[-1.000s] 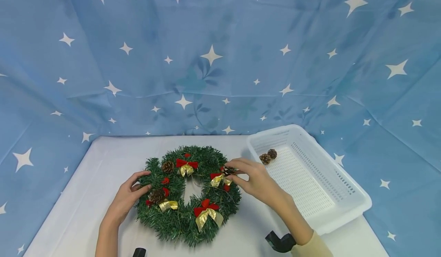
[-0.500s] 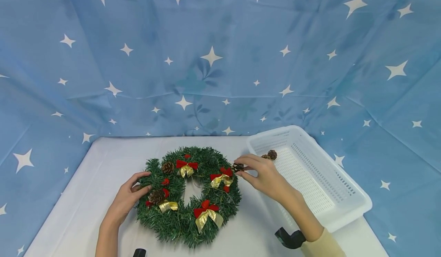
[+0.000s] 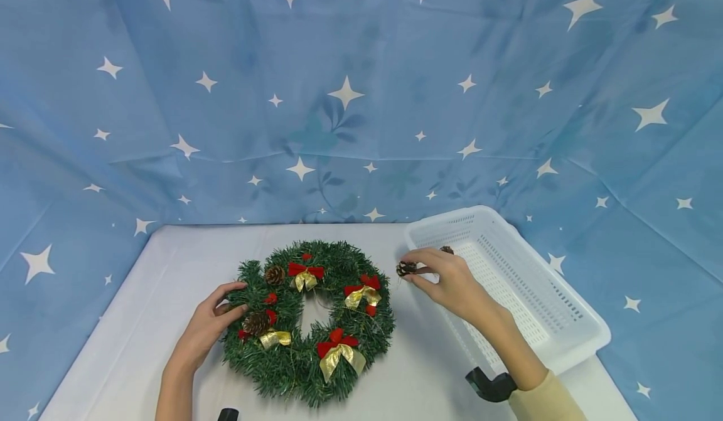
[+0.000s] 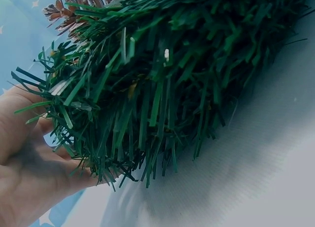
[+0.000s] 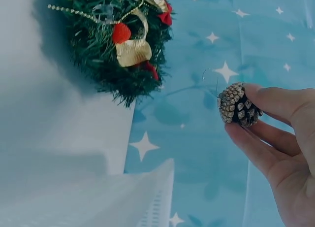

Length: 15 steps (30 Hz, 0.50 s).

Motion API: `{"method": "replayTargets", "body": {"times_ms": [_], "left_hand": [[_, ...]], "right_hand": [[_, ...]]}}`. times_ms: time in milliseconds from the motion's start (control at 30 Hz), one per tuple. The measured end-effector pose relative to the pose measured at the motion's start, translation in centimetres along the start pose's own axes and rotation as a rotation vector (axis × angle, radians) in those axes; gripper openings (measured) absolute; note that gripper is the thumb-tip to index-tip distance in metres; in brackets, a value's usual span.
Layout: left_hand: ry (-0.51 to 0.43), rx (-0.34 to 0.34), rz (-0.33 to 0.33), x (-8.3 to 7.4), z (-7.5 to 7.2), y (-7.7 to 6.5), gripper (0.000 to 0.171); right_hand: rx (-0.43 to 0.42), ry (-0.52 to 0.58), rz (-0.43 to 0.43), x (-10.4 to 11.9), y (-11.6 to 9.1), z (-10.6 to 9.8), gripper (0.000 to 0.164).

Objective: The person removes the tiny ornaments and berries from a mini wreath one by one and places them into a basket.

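Observation:
A green wreath (image 3: 299, 371) lies on the white table, dressed with red and gold bows (image 3: 341, 352) and pinecones (image 3: 275, 275). My left hand (image 3: 204, 320) grips its left edge, the thumb on one side and the fingers reaching under the green tinsel, as the left wrist view shows. Between the thumb and fingers of my right hand (image 3: 454, 283) a small pinecone (image 5: 238, 106) is pinched. A thin wire loop sticks out of that pinecone in the right wrist view. This hand hovers between the wreath and the white basket, apart from the wreath.
A white perforated basket (image 3: 570, 339) stands at the right of the table. Another pinecone (image 3: 446, 250) shows inside it, partly behind my right hand. A blue cloth with white stars (image 3: 373, 95) hangs behind the table's far edge.
My right hand has lifted the pinecone off the wreath's right side and moved it rightward to the basket's near-left edge. The left hand and wreath have stayed in place.

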<state>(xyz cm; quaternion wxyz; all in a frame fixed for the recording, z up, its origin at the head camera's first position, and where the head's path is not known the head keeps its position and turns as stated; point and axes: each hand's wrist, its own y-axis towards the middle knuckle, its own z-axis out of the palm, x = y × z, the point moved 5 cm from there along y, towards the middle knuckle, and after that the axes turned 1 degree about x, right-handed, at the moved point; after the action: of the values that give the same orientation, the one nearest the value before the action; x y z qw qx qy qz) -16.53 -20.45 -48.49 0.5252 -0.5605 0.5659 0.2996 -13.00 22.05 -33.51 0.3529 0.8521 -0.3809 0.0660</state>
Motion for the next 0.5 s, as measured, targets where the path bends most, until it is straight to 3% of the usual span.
{"method": "replayTargets", "body": {"times_ms": [500], "left_hand": [[-0.003, 0.012, -0.001, 0.0, 0.0, 0.0, 0.067]], "right_hand": [[-0.019, -0.052, 0.036, -2.2, -0.7, -1.5, 0.034]]}}
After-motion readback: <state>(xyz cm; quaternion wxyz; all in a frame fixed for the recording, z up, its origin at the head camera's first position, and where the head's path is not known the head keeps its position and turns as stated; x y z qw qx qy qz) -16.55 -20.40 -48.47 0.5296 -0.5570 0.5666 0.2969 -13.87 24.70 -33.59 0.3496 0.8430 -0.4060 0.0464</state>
